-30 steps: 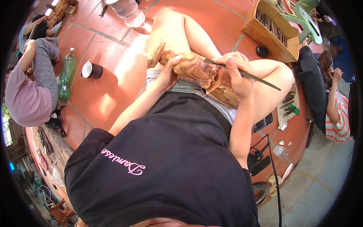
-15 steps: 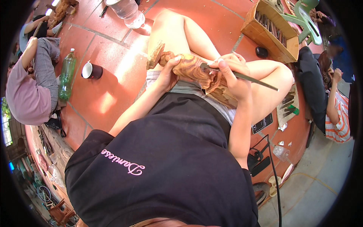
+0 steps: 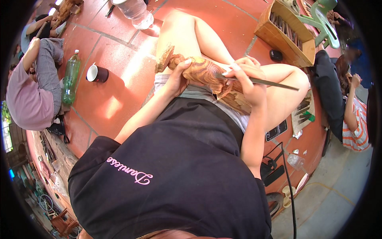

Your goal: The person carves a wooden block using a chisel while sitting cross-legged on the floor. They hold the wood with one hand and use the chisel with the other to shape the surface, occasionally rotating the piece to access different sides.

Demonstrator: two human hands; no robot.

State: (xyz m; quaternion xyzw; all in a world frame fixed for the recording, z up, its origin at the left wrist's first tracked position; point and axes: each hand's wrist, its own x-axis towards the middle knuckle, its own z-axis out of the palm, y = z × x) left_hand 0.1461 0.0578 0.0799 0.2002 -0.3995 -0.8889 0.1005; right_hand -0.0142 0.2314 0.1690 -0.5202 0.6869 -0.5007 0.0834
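A carved wooden figure (image 3: 201,71) with swirling brown and yellow grain lies across my lap. My left hand (image 3: 178,79) is closed round its left part, with the thumb on top. In my right hand (image 3: 251,79) is a slim, flat metal file (image 3: 277,84), gripped between thumb and fingers. Its left end meets the carving's upper surface near the middle, and the tapered end sticks out to the right over my thigh. My right fingers partly hide the file and the carving's right part.
Left on the tiled floor (image 3: 119,59) stand a dark cup (image 3: 97,74) and a green bottle (image 3: 71,77). A clear plastic container (image 3: 135,14) lies ahead. Rightward are a wooden box (image 3: 284,34) of metal tools, a phone (image 3: 276,130) and a cable (image 3: 287,171). Other people sit on both sides.
The file has shifted slightly right and lies at a flatter angle. My right fingers have moved with it along the carving. My left hand keeps its hold.
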